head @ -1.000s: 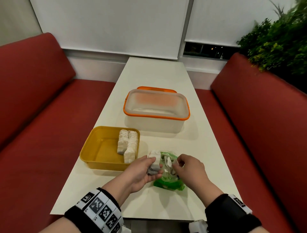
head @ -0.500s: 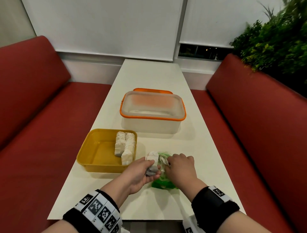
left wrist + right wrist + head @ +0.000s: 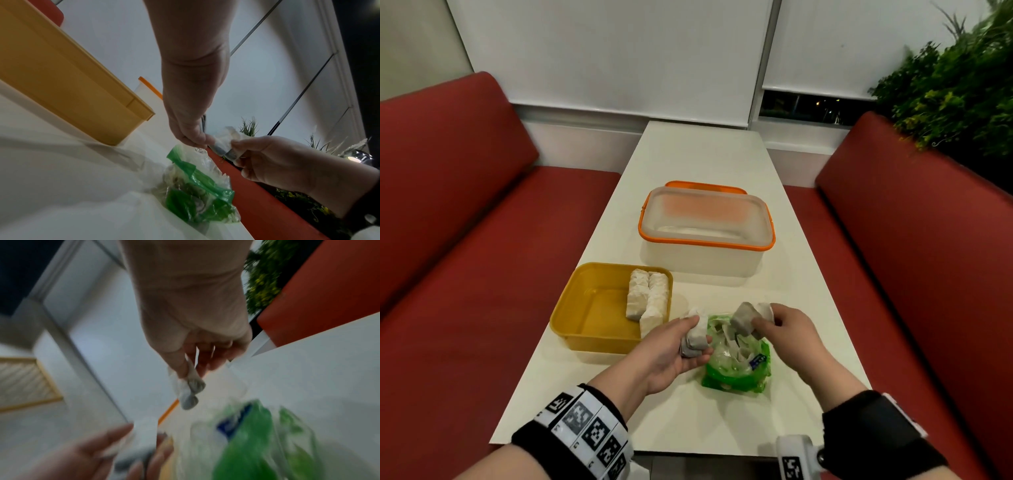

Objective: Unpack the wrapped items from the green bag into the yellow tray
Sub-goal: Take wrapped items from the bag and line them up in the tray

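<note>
The green bag [image 3: 736, 366] lies open on the white table [image 3: 702, 161] near its front edge. Just above the bag's mouth, my right hand [image 3: 756, 323] pinches a grey-white wrapped item [image 3: 743, 320]. To the bag's left, my left hand [image 3: 693, 339] is palm up, fingers curled round another wrapped item [image 3: 694, 337]. The yellow tray [image 3: 592, 308] stands left of the bag with two wrapped items [image 3: 649, 298] along its right wall. The blurred right wrist view shows the pinched item [image 3: 190, 389] hanging over the bag [image 3: 257, 434]. More pieces show inside the bag [image 3: 197, 191].
A clear box with an orange rim [image 3: 705, 222] stands behind the tray and the bag, with an orange lid [image 3: 705, 186] behind it. Red benches [image 3: 482, 240] run along both sides of the narrow table. A green plant [image 3: 955, 96] stands at the back right.
My right hand was at the bag's mouth and has lifted a wrapped item out of it. My left hand has kept hold of its item beside the tray.
</note>
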A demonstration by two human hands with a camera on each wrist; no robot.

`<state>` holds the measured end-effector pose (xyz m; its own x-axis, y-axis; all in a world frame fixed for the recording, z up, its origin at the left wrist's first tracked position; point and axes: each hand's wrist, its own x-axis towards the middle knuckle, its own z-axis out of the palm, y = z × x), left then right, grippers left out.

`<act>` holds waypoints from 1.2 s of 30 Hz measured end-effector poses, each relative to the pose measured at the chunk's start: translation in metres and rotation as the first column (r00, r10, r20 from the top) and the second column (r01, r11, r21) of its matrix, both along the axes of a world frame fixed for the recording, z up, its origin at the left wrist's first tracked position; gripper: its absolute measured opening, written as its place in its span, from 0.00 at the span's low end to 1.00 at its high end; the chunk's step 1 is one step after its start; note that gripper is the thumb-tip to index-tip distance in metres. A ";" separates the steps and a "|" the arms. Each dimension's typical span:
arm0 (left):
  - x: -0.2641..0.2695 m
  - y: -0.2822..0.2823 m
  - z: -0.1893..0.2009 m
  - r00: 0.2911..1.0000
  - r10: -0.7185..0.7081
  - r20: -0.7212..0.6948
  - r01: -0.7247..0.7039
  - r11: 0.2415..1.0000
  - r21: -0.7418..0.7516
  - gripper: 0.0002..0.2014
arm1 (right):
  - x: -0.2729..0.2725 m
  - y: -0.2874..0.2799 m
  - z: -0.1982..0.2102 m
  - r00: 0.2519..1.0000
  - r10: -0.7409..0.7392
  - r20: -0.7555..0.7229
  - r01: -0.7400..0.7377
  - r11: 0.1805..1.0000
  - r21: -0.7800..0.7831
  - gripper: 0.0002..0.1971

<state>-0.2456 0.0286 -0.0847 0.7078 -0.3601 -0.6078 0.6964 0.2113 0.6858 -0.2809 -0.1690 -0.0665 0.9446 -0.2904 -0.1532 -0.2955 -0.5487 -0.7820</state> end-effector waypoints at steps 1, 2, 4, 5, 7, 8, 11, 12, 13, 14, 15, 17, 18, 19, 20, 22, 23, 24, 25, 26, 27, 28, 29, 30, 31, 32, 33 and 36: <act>0.000 0.001 0.000 1.000 0.006 -0.008 -0.006 1.000 -0.014 0.19 | -0.002 -0.004 0.006 1.000 0.015 0.002 -0.015 0.996 0.085 0.08; 0.000 0.000 0.001 1.000 0.006 -0.013 -0.006 1.000 -0.025 0.18 | -0.004 -0.007 0.012 0.999 0.043 0.004 -0.043 0.986 0.163 0.08; -0.001 -0.001 0.002 1.000 -0.016 -0.010 0.015 0.999 -0.031 0.14 | -0.008 -0.008 0.023 0.992 0.123 0.017 -0.123 0.954 0.272 0.09; -0.002 -0.003 0.003 0.999 -0.034 -0.003 0.034 0.999 -0.028 0.12 | -0.008 -0.007 0.027 0.987 0.161 0.025 -0.161 0.936 0.315 0.09; -0.004 -0.005 0.006 0.997 -0.071 0.005 0.071 0.997 -0.038 0.12 | -0.008 -0.001 0.030 0.971 0.237 0.033 -0.231 0.892 0.389 0.08; -0.005 -0.007 0.008 0.996 -0.092 0.008 0.093 0.994 -0.056 0.13 | -0.008 0.002 0.029 0.962 0.271 0.034 -0.260 0.871 0.417 0.07; -0.010 -0.009 0.015 0.984 -0.180 0.014 0.181 0.976 -0.125 0.13 | -0.007 0.015 0.024 0.946 0.325 0.015 -0.301 0.857 0.418 0.02; -0.011 -0.009 0.016 0.980 -0.200 0.009 0.199 0.969 -0.148 0.14 | -0.006 0.019 0.021 0.951 0.311 0.001 -0.287 0.876 0.387 0.02; -0.013 -0.009 0.017 0.978 -0.210 -0.001 0.206 0.963 -0.172 0.17 | -0.005 0.023 0.017 0.959 0.282 -0.013 -0.261 0.902 0.343 0.02; -0.014 -0.008 0.017 0.976 -0.217 -0.010 0.211 0.958 -0.193 0.20 | -0.005 0.028 0.014 0.969 0.246 -0.018 -0.230 0.927 0.297 0.02; -0.014 -0.007 0.016 0.975 -0.223 -0.016 0.215 0.954 -0.209 0.22 | -0.005 0.033 0.011 0.978 0.208 -0.012 -0.199 0.947 0.251 0.02; -0.014 -0.003 0.014 0.976 -0.217 -0.018 0.207 0.952 -0.227 0.23 | -0.005 0.043 0.008 0.987 0.163 0.013 -0.163 0.972 0.172 0.03; -0.014 -0.001 0.012 0.979 -0.204 -0.014 0.195 0.953 -0.230 0.23 | -0.004 0.048 0.008 0.988 0.154 0.026 -0.157 0.977 0.144 0.02; -0.015 0.003 0.011 0.983 -0.182 -0.007 0.175 0.956 -0.235 0.22 | -0.004 0.054 0.008 0.988 0.149 0.042 -0.152 0.982 0.112 0.03; -0.015 0.006 0.010 0.988 -0.156 0.000 0.152 0.959 -0.238 0.21 | -0.003 0.058 0.006 0.988 0.143 0.064 -0.147 0.987 0.066 0.08; -0.014 0.012 0.008 0.994 -0.109 0.004 0.107 0.965 -0.240 0.17 | -0.002 0.066 0.001 0.971 0.176 0.164 -0.159 0.981 -0.114 0.16; -0.014 0.014 0.008 0.996 -0.088 -0.001 0.085 0.968 -0.238 0.15 | -0.002 0.068 -0.002 0.948 0.222 0.230 -0.172 0.961 -0.218 0.17; -0.014 0.018 0.008 0.998 -0.069 -0.003 0.066 0.969 -0.238 0.13 | -0.001 0.072 -0.003 0.917 0.280 0.285 -0.190 0.934 -0.304 0.17; -0.013 0.021 0.009 0.998 -0.057 -0.003 0.054 0.970 -0.236 0.12 | -0.001 0.075 -0.005 0.890 0.331 0.314 -0.207 0.906 -0.368 0.15; -0.012 0.024 0.011 0.999 -0.051 0.003 0.050 0.971 -0.234 0.12 | -0.001 0.078 -0.005 0.865 0.374 0.334 -0.217 0.880 -0.423 0.13; -0.012 0.027 0.012 0.999 -0.045 0.011 0.046 0.971 -0.234 0.11 | 0.001 0.082 -0.004 0.843 0.408 0.349 -0.218 0.854 -0.472 0.11; -0.011 0.030 0.014 0.999 -0.041 0.016 0.043 0.972 -0.232 0.11 | 0.004 0.085 -0.003 0.828 0.433 0.356 -0.216 0.833 -0.510 0.09; -0.011 0.034 0.015 0.999 -0.032 0.020 0.036 0.972 -0.232 0.10 | 0.007 0.088 -0.001 0.821 0.451 0.351 -0.223 0.819 -0.529 0.06; -0.011 0.037 0.017 1.000 -0.023 0.019 0.027 0.973 -0.230 0.10 | 0.009 0.090 0.000 0.818 0.463 0.341 -0.239 0.813 -0.531 0.04; -0.010 0.040 0.018 1.000 -0.015 0.018 0.019 0.973 -0.228 0.10 | 0.011 0.092 0.001 0.817 0.475 0.328 -0.262 0.812 -0.522 0.02; -0.008 0.045 0.018 1.000 -0.007 0.019 0.011 0.974 -0.228 0.11 | 0.013 0.096 0.004 0.814 0.489 0.313 -0.293 0.811 -0.506 0.02; -0.007 0.048 0.018 1.000 0.001 0.022 0.004 0.974 -0.225 0.12 | 0.015 0.099 0.008 0.813 0.502 0.295 -0.325 0.812 -0.485 0.03; -0.002 0.060 0.017 0.997 0.069 0.027 -0.062 0.975 -0.212 0.14 | 0.023 0.108 0.023 0.819 0.528 0.227 -0.406 0.811 -0.421 0.05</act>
<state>-0.2471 0.0883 -0.0679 0.7533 -0.4294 -0.4982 0.6530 0.3979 0.6444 -0.2583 -0.0612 -0.0435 0.9534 0.2242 0.2021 0.2986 -0.7983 -0.5230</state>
